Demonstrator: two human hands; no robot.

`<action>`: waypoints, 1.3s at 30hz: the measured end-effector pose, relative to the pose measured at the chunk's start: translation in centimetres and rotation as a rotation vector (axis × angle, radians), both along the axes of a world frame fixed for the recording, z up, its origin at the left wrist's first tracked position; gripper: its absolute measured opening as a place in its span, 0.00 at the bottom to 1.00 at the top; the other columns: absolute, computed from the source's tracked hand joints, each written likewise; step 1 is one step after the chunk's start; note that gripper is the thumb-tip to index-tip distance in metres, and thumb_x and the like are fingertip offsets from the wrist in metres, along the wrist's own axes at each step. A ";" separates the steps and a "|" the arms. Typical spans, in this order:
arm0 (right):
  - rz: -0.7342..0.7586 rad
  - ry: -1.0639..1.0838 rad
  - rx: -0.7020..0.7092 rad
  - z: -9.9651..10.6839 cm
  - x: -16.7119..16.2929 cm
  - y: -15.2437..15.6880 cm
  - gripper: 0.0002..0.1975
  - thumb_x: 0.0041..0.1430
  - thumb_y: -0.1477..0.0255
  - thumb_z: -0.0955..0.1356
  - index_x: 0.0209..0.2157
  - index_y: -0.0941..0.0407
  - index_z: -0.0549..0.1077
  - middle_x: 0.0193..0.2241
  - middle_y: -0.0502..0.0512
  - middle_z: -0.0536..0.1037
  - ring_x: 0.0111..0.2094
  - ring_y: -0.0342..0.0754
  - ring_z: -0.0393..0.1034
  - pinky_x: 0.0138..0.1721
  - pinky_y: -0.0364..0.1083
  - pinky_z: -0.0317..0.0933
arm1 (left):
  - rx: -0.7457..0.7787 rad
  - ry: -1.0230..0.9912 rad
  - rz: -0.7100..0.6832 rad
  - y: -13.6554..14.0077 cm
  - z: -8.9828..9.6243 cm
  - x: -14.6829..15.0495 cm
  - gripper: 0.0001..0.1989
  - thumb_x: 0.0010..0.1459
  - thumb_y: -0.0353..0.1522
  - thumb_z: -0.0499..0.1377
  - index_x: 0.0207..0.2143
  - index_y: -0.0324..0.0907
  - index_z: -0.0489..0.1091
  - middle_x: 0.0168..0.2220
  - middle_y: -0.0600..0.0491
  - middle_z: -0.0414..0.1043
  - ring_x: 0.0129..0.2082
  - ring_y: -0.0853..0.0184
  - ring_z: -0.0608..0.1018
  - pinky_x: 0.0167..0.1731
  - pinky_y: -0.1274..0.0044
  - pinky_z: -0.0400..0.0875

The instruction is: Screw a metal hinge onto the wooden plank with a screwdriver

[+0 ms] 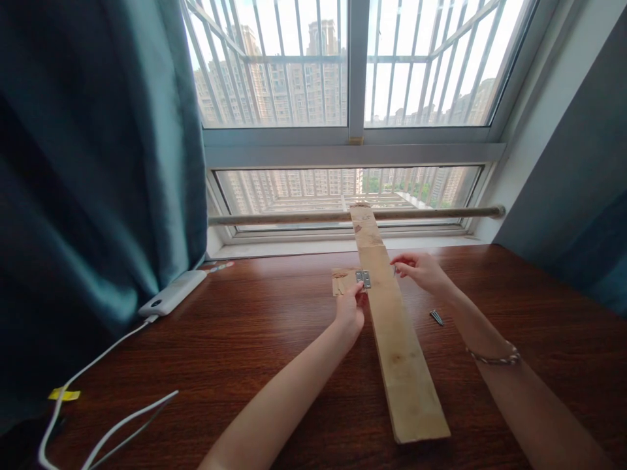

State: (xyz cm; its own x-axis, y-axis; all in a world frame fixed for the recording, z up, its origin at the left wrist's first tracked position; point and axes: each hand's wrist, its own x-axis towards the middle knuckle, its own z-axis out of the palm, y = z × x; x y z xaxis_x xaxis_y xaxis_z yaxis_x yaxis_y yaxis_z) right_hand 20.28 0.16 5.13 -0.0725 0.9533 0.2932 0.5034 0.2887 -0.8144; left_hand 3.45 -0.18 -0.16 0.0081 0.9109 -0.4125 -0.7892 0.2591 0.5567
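A long pale wooden board [399, 352] lies lengthwise on the table, its far end reaching the rail by the window. A short wooden piece [344, 281] sits against its left edge. Across the joint rests a small metal hinge [363, 279], pinched from below by my left hand [351, 310], whose thumb presses on it. My right hand [422, 271], just right of the board, has thumb and forefinger closed on a small thin screw [394, 269], partly hidden by the fingers. Several similar screws [437, 318] lie on the table nearby.
The brown wooden table [284, 339] runs up to the window sill. A metal rail [441, 214] crosses before the window. At left are a white power strip [174, 292], a white cable [105, 352] and a dark blue curtain [147, 130].
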 end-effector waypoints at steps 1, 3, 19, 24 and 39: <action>-0.003 0.016 0.039 -0.2 -1.0 0.6 0.11 0.49 0.68 0.65 0.30 0.59 0.74 0.24 0.53 0.76 0.25 0.43 0.71 0.27 0.41 0.65 | -0.001 -0.001 0.004 -0.1 0.1 0.0 0.06 0.43 0.18 0.58 0.24 0.36 0.68 0.21 0.53 0.72 0.19 0.73 0.73 0.23 0.81 0.68; -0.012 0.019 0.088 -0.7 -2.7 1.6 0.09 0.50 0.69 0.64 0.30 0.59 0.73 0.25 0.53 0.77 0.26 0.44 0.72 0.27 0.41 0.66 | -0.007 -0.009 0.004 -0.1 0.3 0.0 0.07 0.44 0.18 0.58 0.24 0.35 0.69 0.21 0.52 0.72 0.20 0.72 0.73 0.24 0.81 0.69; -0.085 -0.328 0.229 -2.4 -4.8 2.5 0.05 0.48 0.76 0.65 0.24 0.58 0.73 0.21 0.51 0.75 0.23 0.41 0.66 0.27 0.40 0.56 | 0.016 -0.048 0.004 0.3 -0.6 -0.1 0.07 0.45 0.18 0.58 0.24 0.35 0.70 0.22 0.52 0.73 0.19 0.74 0.73 0.20 0.84 0.66; -0.091 -0.353 0.235 -2.3 -4.7 2.4 0.05 0.47 0.76 0.65 0.24 0.59 0.73 0.20 0.50 0.74 0.22 0.41 0.64 0.26 0.40 0.54 | 0.010 -0.037 0.001 0.5 -0.8 -0.1 0.06 0.44 0.18 0.59 0.25 0.35 0.70 0.23 0.51 0.73 0.20 0.73 0.73 0.21 0.83 0.67; 0.005 -0.432 0.391 -2.3 -5.7 1.8 0.06 0.53 0.78 0.64 0.28 0.59 0.73 0.26 0.53 0.72 0.27 0.42 0.64 0.31 0.40 0.56 | -0.008 -0.004 -0.012 0.7 -0.8 -0.4 0.06 0.43 0.18 0.60 0.24 0.35 0.69 0.21 0.53 0.72 0.17 0.75 0.71 0.19 0.84 0.62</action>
